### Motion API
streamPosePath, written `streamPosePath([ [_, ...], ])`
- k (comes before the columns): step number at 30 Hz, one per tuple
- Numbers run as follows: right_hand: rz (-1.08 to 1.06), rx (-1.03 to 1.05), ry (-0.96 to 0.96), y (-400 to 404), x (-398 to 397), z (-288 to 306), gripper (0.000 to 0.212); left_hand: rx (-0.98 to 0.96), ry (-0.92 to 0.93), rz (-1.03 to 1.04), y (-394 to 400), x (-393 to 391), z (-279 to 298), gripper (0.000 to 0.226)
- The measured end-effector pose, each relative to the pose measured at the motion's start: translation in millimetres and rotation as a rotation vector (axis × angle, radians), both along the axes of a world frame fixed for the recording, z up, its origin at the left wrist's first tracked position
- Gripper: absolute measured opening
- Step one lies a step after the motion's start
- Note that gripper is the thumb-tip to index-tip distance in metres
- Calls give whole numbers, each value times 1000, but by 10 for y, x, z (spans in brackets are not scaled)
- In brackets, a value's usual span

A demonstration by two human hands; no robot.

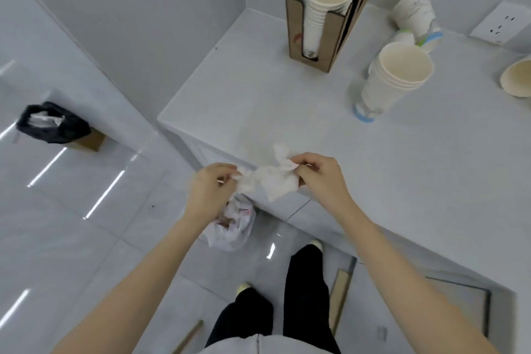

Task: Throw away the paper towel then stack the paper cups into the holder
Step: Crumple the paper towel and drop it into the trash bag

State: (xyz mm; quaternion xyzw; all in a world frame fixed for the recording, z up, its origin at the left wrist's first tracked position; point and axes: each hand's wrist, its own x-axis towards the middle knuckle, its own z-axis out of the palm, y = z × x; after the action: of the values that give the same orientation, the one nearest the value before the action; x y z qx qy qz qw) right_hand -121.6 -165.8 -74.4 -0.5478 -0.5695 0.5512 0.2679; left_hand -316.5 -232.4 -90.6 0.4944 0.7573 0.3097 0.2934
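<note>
- Both hands up in front, at the near corner of the white counter point(287, 100).
- Left hand point(211, 190) – fingers curled, pinching the left end of the paper towel point(270, 181).
- Right hand point(319, 175) – thumb & fingertips closed on the towel's right end, a crumpled tuft sticking up just beside them.
- Towel's stretched btwn the two hands, rumpled, hanging a bit in the middle, over the counter edge.
- Right below the left hand: a white bag point(232, 227) on the floor, open top w/ crumpled stuff inside.
- Far left on the floor – black bag point(54, 123) over a brown box, something white inside.
- Back of the counter: tall brown cardboard holder point(324, 37), w/ a stack of paper cups in holder point(324, 0) poking out the top, mouth toward camera.
- Right of that, a loose stack of cups point(393, 80) upright on the counter.
- Behind it, more cups point(413, 14), tipped, leaning on one another.
- One more cup point(517, 77) lying at the right edge, partly cut off.
- Wall socket point(500, 24) at far right.
- Person's black trousers & pale shoes show below, on the glossy floor.
</note>
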Motion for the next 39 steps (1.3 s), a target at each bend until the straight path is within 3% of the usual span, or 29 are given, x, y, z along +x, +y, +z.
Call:
streamPosePath([
  [4,107,-79,17,-363,-478,-322,28,-147,-69,109,-503,-428,-353,22],
  [8,122,-137,-25,-560,-753,-791,27,-335,-81,93,-743,-703,-826,30],
  [13,188,-140,-223,-663,-945,-1621,26,-588,-140,99,-886,-835,-1518,48],
  [21,304,-257,-362,-625,-1186,-3222,34,-604,-266,209,-668,-784,-2892,55],
  [28,386,-313,-273,-443,-1443,-4463,39,-556,-323,228,-361,-796,-4039,56],
  [33,404,-366,-242,-343,-1457,-4793,40,-589,-372,221,-274,-778,-4309,69],
  [37,384,-312,-249,-284,-1428,-4603,37,-554,-427,244,-301,-795,-4145,44],
  [39,370,-279,-229,-291,-1404,-4335,35,-538,-443,245,-325,-798,-3891,48],
])
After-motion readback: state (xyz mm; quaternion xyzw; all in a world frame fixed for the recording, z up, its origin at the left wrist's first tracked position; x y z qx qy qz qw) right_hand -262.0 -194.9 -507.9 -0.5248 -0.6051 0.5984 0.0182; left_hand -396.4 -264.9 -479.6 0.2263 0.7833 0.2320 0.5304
